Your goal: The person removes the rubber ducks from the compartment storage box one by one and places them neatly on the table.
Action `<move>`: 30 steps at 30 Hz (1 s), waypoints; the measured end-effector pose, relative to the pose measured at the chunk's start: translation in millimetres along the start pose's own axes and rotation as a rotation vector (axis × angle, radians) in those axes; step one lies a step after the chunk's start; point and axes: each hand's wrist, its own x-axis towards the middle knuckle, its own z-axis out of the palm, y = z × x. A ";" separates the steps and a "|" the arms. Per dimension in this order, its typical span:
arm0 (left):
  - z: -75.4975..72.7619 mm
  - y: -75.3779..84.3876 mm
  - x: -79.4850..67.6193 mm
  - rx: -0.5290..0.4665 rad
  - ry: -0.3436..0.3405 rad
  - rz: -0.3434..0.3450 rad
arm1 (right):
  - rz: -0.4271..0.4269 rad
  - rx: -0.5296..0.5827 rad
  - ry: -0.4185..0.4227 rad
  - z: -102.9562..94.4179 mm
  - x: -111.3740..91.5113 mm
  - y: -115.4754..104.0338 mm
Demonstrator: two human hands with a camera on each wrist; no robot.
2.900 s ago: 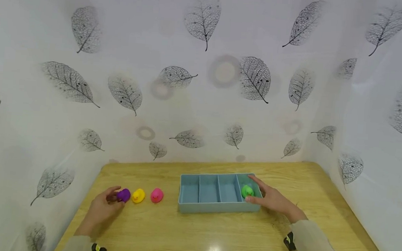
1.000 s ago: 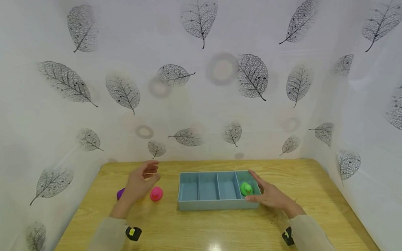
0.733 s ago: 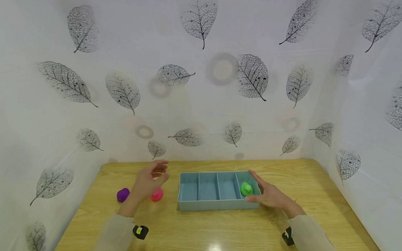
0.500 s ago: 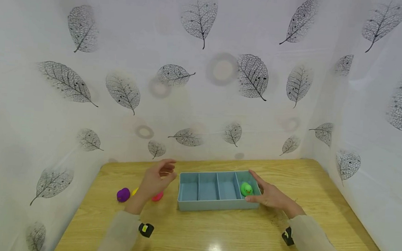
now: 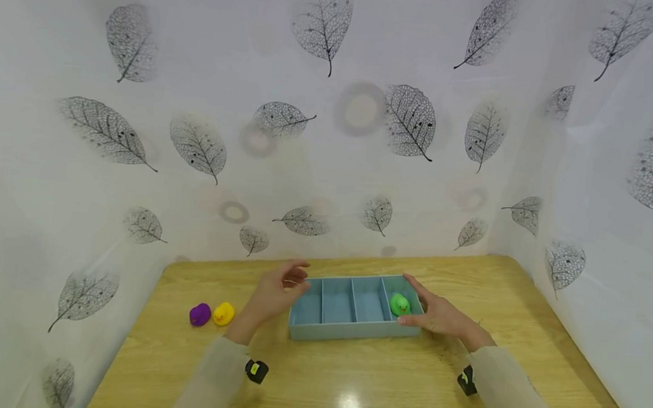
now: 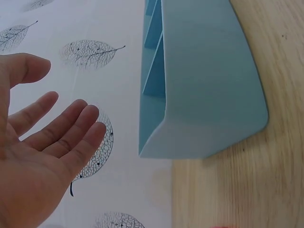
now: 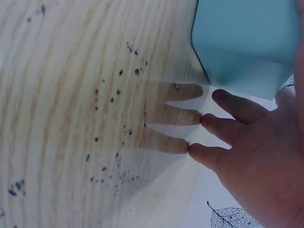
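Near the left end of the light-blue divided tray, my left hand is raised with loosely bent fingers. In the left wrist view its palm faces the camera, holding nothing, apart from the tray's end wall. My right hand grips the tray's right end between thumb and forefinger; its other fingers touch the table. A green rubber duck sits in the rightmost compartment. Purple and yellow rubber ducks stand left of my left hand. The pink duck is hidden behind that hand in the head view.
The tray's other compartments hold nothing visible. The wooden table meets a pale curtain with a leaf print at the back and sides. Dark specks mark the table by my right hand.
My left hand has moved right, from the purple duck past the yellow and pink ones to the tray's left end. The ducks, the tray and my right hand stay in place.
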 end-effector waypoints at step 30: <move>68.8 23.0 24.1 -0.027 -0.163 0.031 | -0.065 -0.108 0.023 -0.9 -8.5 -6.7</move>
